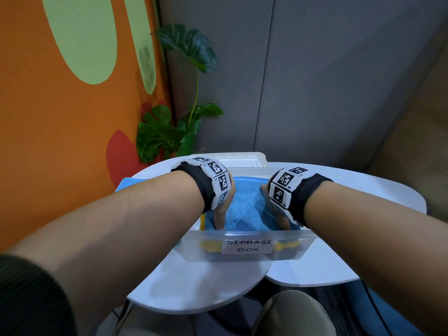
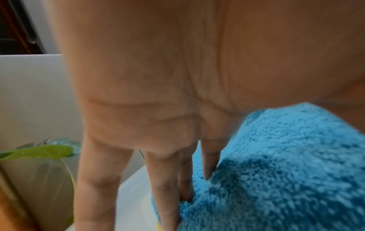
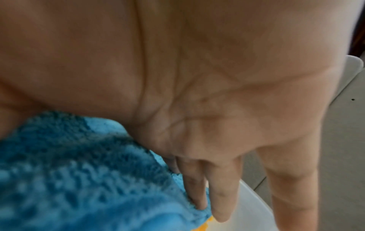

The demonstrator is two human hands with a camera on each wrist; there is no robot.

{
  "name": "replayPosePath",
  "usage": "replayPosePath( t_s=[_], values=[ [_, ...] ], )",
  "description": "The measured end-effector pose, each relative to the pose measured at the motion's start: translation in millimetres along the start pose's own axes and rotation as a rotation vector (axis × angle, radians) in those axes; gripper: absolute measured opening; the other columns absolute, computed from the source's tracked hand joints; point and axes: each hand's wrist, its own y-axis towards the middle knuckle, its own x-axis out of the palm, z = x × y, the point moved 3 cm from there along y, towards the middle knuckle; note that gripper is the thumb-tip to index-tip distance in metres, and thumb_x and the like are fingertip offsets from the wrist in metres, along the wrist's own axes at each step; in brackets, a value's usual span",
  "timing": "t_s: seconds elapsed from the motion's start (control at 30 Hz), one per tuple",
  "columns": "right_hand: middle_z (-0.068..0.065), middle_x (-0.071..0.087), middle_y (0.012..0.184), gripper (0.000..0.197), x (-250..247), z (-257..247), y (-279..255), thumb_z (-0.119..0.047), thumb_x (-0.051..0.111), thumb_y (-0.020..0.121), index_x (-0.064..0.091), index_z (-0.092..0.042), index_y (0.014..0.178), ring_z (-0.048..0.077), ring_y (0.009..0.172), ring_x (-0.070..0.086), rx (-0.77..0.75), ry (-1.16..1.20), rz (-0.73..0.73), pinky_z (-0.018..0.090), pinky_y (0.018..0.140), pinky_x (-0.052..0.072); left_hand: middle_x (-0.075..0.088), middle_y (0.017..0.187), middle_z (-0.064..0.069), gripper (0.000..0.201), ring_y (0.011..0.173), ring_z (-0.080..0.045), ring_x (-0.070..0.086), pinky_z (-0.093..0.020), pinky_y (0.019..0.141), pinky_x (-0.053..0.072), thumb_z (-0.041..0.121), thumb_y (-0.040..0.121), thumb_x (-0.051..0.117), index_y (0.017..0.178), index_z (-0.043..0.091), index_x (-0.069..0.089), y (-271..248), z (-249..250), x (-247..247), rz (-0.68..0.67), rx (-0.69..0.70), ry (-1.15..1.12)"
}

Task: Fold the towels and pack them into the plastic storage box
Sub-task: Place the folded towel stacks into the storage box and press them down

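Note:
A folded blue towel [image 1: 244, 207] lies on top of a yellow towel [image 1: 211, 246] inside the clear storage box [image 1: 242, 235], which bears a "STORAGE BOX" label. My left hand [image 1: 221, 214] is in the box at the towel's left edge and my right hand [image 1: 278, 215] at its right edge. In the left wrist view the left hand's [image 2: 168, 179] straight fingers point down between the blue towel [image 2: 276, 171] and the box wall [image 2: 134, 195]. In the right wrist view the right hand's [image 3: 207, 187] straight fingers press the blue towel's [image 3: 79, 171] side, with yellow cloth [image 3: 205, 226] below.
The box stands on a white table [image 1: 206, 287]. Its lid [image 1: 244, 160] lies just behind it. Another blue towel [image 1: 128, 184] lies on the table under my left forearm. A leafy plant [image 1: 169, 132] stands beyond the table, by an orange wall.

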Motion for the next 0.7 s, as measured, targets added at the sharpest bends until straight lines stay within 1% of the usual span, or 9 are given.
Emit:
replayPosePath(
  t_s=[0.07,0.13,0.2,0.3,0.37,0.43,0.53,0.63,0.7],
  values=[
    [0.001,0.041,0.068,0.023,-6,-2,-2,-0.034,0.07,0.08,0.055,-0.016,0.077,0.013,0.061,0.042,-0.018,-0.02,-0.025,0.028,0.073,0.047,0.068,0.103,0.0,0.095,0.089,-0.022,0.064,-0.04,0.087,0.053,0.078,0.043,0.074,0.118,0.022,0.06,-2,-4,0,0.002,0.024,-0.046],
    [0.003,0.045,0.07,0.033,-13,0,-3,-0.031,0.069,0.081,0.046,-0.017,0.063,0.012,0.058,0.039,-0.038,-0.039,-0.032,0.029,0.072,0.048,0.067,0.113,0.003,0.107,0.1,-0.022,0.065,-0.041,0.092,0.051,0.078,0.037,0.076,0.126,0.022,0.055,-3,-10,1,-0.051,0.027,-0.115],
    [0.001,0.052,0.075,0.03,-23,3,-5,-0.031,0.072,0.076,0.048,-0.019,0.062,0.011,0.057,0.04,-0.017,-0.051,-0.014,0.027,0.066,0.046,0.06,0.126,0.004,0.107,0.112,-0.022,0.059,-0.04,0.098,0.046,0.074,0.048,0.078,0.135,0.021,0.047,-7,-20,0,-0.031,0.015,-0.198],
    [-0.005,0.05,0.067,0.025,-43,8,-19,-0.027,0.076,0.071,0.054,-0.02,0.063,0.011,0.056,0.045,0.01,-0.083,0.06,0.025,0.06,0.043,0.052,0.136,0.003,0.092,0.121,-0.02,0.051,-0.037,0.103,0.042,0.068,0.069,0.07,0.144,0.023,0.039,-16,-37,-1,0.116,0.038,-0.328],
    [-0.006,0.052,0.07,0.012,-53,6,-16,-0.022,0.075,0.074,0.063,-0.02,0.076,0.016,0.066,0.052,-0.003,-0.022,0.084,0.026,0.066,0.047,0.055,0.13,0.005,0.074,0.114,-0.016,0.053,-0.035,0.101,0.043,0.063,0.077,0.067,0.137,0.025,0.047,-20,-48,3,0.212,0.04,-0.429],
    [-0.003,0.056,0.074,0.018,-59,0,7,-0.022,0.077,0.074,0.067,-0.015,0.087,0.019,0.077,0.058,0.014,0.134,0.121,0.032,0.077,0.055,0.059,0.121,0.006,0.055,0.103,-0.015,0.055,-0.033,0.094,0.045,0.056,0.082,0.066,0.126,0.025,0.056,-23,-61,8,0.3,0.018,-0.5],
    [0.001,0.058,0.087,0.028,-71,-16,34,-0.026,0.072,0.08,0.068,-0.012,0.104,0.023,0.089,0.062,0.048,0.278,0.172,0.036,0.083,0.054,0.061,0.11,0.003,0.037,0.093,-0.016,0.054,-0.031,0.084,0.046,0.048,0.087,0.062,0.114,0.022,0.06,-27,-86,22,0.411,-0.058,-0.545],
    [0.0,0.051,0.074,0.019,-89,-30,48,-0.025,0.055,0.092,0.061,-0.009,0.085,0.023,0.08,0.054,0.045,0.366,0.211,0.033,0.081,0.051,0.061,0.107,-0.001,0.026,0.09,-0.018,0.052,-0.029,0.072,0.04,0.038,0.094,0.055,0.108,0.018,0.059,-31,-112,46,0.458,-0.151,-0.581],
    [0.002,0.049,0.064,0.019,-102,-38,56,-0.023,0.052,0.088,0.063,-0.008,0.081,0.025,0.071,0.055,0.052,0.401,0.247,0.036,0.078,0.053,0.062,0.107,-0.005,0.021,0.09,-0.022,0.053,-0.03,0.069,0.038,0.032,0.095,0.052,0.106,0.015,0.058,-31,-126,67,0.451,-0.223,-0.606]
  ],
)
